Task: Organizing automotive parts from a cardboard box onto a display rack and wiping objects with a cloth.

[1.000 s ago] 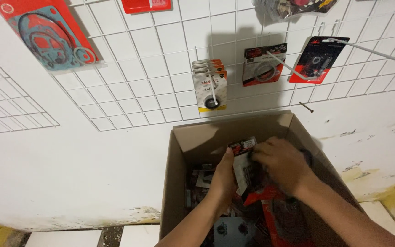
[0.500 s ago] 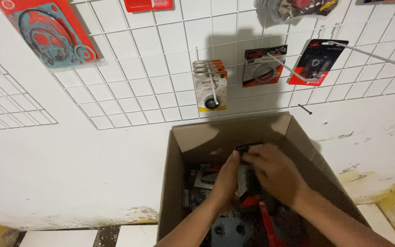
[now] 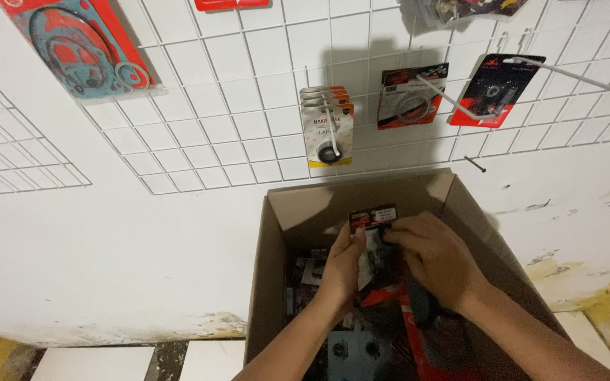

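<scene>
An open cardboard box (image 3: 271, 240) stands against a white wall and holds several small carded parts packets. My left hand (image 3: 342, 267) and my right hand (image 3: 435, 255) are both inside the box's upper half. Between them they hold a small packet (image 3: 372, 218) with a red and black header card, lifted to about the level of the box's rim. My left thumb rests on its left edge and my right fingers pinch its right side. The lower part of the packet is hidden behind my fingers.
A white wire grid (image 3: 248, 92) on the wall carries hooks with hanging packets: a cream stack (image 3: 327, 125), a red and black one (image 3: 411, 95), another further right (image 3: 497, 88), and a large gasket card (image 3: 82, 46) at top left. Tiles (image 3: 93, 363) lie below.
Both hands have risen slightly within the box and brought the small packet up, so its red and black header now shows above my fingers.
</scene>
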